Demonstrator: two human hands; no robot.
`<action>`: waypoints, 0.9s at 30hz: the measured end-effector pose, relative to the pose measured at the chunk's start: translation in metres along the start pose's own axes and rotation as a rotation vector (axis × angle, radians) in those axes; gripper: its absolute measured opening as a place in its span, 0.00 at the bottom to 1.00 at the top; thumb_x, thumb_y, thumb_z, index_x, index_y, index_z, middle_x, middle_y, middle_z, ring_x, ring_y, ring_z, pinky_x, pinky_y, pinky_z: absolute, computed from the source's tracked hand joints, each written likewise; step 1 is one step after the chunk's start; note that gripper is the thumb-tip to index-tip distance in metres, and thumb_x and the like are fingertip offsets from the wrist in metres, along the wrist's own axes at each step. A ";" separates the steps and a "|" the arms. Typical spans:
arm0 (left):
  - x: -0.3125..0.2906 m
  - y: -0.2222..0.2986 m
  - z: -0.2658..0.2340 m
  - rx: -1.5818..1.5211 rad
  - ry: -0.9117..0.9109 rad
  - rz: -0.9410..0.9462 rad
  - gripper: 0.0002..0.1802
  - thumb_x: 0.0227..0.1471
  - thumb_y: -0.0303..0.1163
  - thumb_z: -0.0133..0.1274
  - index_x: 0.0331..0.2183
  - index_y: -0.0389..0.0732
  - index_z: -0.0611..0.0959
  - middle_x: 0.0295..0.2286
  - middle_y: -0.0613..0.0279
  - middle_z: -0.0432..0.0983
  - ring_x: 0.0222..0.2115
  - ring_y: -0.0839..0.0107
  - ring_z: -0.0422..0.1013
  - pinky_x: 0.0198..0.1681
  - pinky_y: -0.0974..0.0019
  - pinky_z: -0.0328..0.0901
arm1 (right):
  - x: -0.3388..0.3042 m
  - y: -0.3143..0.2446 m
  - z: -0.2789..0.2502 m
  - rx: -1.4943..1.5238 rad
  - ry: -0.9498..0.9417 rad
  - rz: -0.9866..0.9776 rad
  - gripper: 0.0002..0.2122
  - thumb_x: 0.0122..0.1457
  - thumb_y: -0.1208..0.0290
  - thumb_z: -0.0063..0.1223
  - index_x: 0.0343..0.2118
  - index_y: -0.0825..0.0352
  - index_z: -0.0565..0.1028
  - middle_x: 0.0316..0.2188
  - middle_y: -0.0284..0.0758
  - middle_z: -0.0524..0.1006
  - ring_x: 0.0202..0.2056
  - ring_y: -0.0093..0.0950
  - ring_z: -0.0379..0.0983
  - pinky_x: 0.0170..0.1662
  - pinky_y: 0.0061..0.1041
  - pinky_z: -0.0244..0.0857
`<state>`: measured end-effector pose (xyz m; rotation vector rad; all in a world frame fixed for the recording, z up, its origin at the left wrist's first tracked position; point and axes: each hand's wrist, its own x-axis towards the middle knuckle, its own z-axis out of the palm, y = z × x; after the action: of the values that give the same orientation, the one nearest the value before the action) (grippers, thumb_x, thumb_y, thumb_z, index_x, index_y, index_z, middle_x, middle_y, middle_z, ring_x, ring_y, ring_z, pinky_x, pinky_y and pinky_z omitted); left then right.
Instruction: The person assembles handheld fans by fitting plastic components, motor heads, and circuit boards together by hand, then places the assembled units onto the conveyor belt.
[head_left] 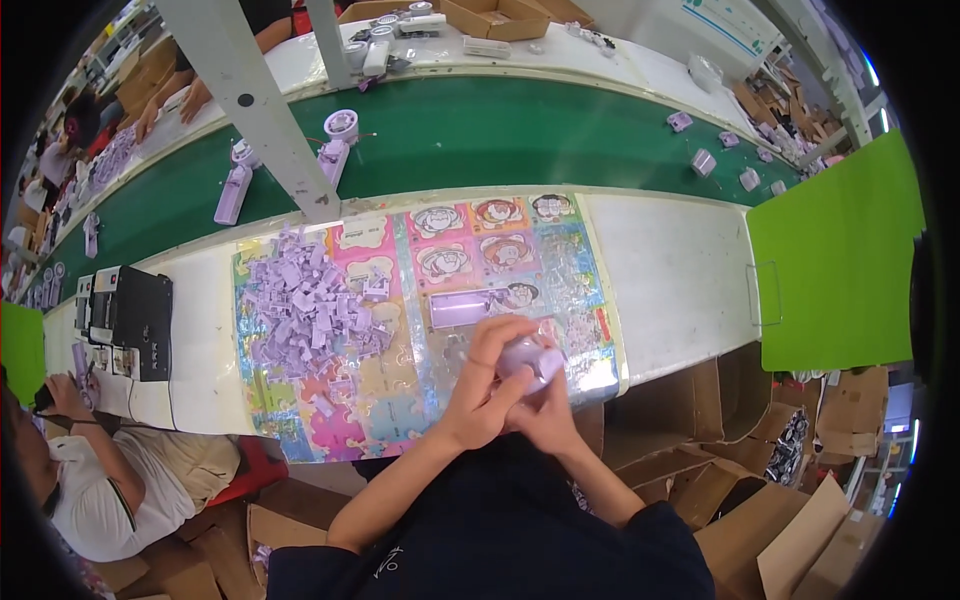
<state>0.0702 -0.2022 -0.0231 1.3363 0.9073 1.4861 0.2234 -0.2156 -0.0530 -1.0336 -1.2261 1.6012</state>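
Close in front of my body, over the near edge of the mat, both hands are closed around a rounded lilac plastic part [528, 358]. My left hand [484, 392] wraps it from the left, its thumb across the front. My right hand [546, 412] grips it from below and the right; some of its fingers are hidden. Just beyond my hands lies a long lilac plastic housing [458, 308] on the colourful picture mat [395, 345]. A large heap of small lilac plastic pieces [305, 305] covers the mat's left side. One loose piece [322, 404] rests nearer to me.
Past the white table runs a green conveyor belt [480, 130] carrying lilac parts; a grey post [250, 100] rises before it. A black device [140, 320] stands left, near a seated co-worker [110, 480]. A green panel [840, 265] and cardboard boxes [660, 420] are at right.
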 end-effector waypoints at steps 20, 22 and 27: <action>0.052 0.008 -0.057 0.950 -0.440 -0.371 0.35 0.38 0.34 0.68 0.51 0.40 0.78 0.48 0.53 0.72 0.47 0.51 0.73 0.49 0.53 0.68 | 0.058 -0.069 -0.035 -1.104 0.061 -0.304 0.38 0.44 0.71 0.74 0.60 0.63 0.66 0.47 0.44 0.74 0.45 0.45 0.74 0.50 0.38 0.69; 0.046 0.001 -0.062 0.907 -0.433 -0.301 0.34 0.37 0.34 0.68 0.50 0.39 0.78 0.47 0.51 0.74 0.47 0.50 0.73 0.49 0.54 0.68 | 0.056 -0.070 -0.035 -1.118 0.045 -0.384 0.36 0.45 0.71 0.73 0.59 0.61 0.69 0.44 0.42 0.73 0.42 0.43 0.75 0.44 0.38 0.71; 0.045 0.007 -0.064 0.722 -0.438 -0.300 0.34 0.37 0.33 0.69 0.49 0.35 0.80 0.41 0.45 0.80 0.44 0.47 0.76 0.49 0.55 0.69 | 0.052 -0.076 -0.027 -1.146 -0.048 -0.562 0.34 0.41 0.75 0.72 0.56 0.58 0.74 0.40 0.40 0.73 0.37 0.40 0.75 0.38 0.36 0.71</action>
<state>0.0055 -0.1584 -0.0110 1.8372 1.3339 0.5946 0.2442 -0.1469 0.0105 -1.1167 -2.2926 0.4027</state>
